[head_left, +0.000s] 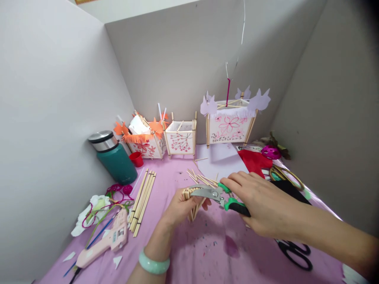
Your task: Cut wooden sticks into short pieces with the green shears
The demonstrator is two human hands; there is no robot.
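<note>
A bundle of thin wooden sticks (194, 213) is gripped in my left hand (176, 209), its cut ends gathered at the top. My right hand (260, 201) is wrapped round the green and black handles of pruning shears (211, 193). The shears' metal blades lie across the upper ends of the bundle, close to my left fingers. Whether the blades touch the sticks I cannot tell. Just behind the hands, several short loose sticks (204, 178) are scattered on the pink cloth.
Left stand a green bottle (117, 161), a red cup (136, 159), long sticks (143, 201) and a pink glue gun (103, 240). Paper lanterns (181, 142) line the back; one lantern (229, 128) hangs from a wire. Black-handled scissors (294, 254) and gold-handled scissors (286, 175) lie right.
</note>
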